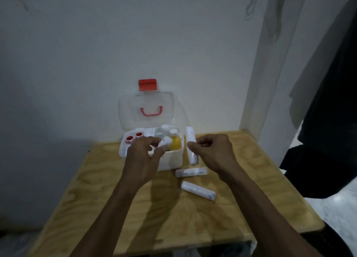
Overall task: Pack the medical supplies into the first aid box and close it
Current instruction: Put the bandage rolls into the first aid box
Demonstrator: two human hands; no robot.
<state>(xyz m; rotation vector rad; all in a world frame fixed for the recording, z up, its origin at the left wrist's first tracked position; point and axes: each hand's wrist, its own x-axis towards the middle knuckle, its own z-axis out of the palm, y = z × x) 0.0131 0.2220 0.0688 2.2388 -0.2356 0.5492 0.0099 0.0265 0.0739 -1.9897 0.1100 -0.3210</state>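
Observation:
The white first aid box [172, 161] stands open at the table's far edge, its clear lid [150, 110] with a red latch leaning against the wall. Inside I see a yellow bottle [175, 143], red-capped containers [133, 137] and pale bottles. My left hand [143, 156] holds a white bandage roll [164, 141] over the box's opening. My right hand [212, 150] hovers to the right of the box, fingers curled near a long white roll [190, 137] lying beside it; whether it touches the roll is unclear. Two more white rolls [191, 172] [198, 190] lie on the table.
The wooden table [108, 189] stands against a white wall. A white pillar rises at the back right, and dark cloth [328, 121] hangs beyond the table's right edge. The table's near half is bare wood.

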